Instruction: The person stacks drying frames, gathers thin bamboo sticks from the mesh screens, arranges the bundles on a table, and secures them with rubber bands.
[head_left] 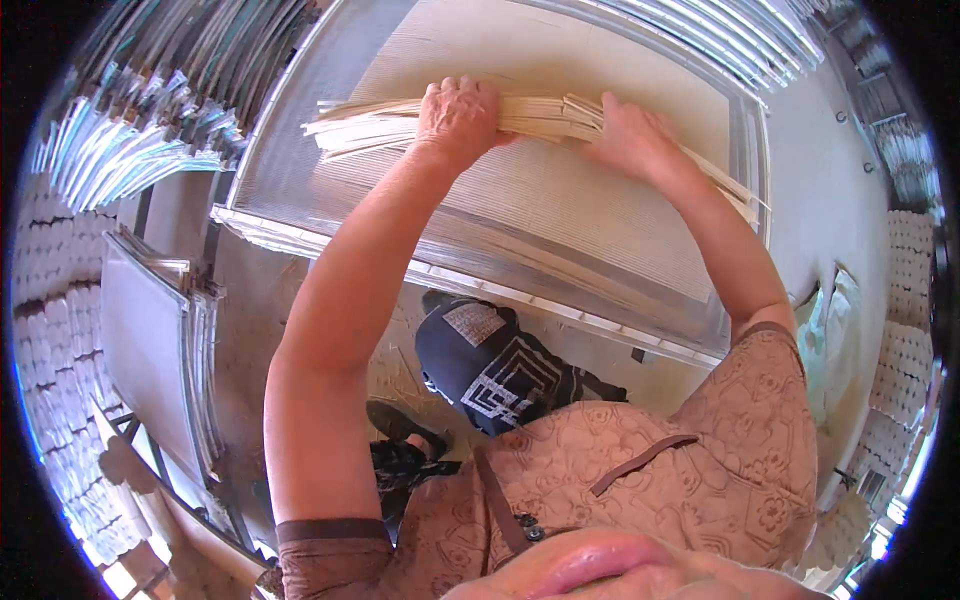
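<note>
A long bundle of thin, pale, flat strips [545, 117] lies across a large framed mesh screen [275, 190]. My left hand [459, 115] is closed over the bundle left of its middle, knuckles up, and the loose ends fan out past it to the left. Farther right, my right hand [632, 135] is closed round the strips, thumb side up; some strips run on beyond it toward the screen's right edge. Its fingertips are partly hidden. Beneath both hands, a finely ribbed beige layer [480, 50] covers much of the mesh.
More framed screens [150, 150] are stacked at the far left, with another group [700, 35] at the far right. Several screens [150, 330] lean upright at the left. A dark patterned cloth item [480, 360] is below the screen's near edge. Pale plastic [832, 320] hangs at the right.
</note>
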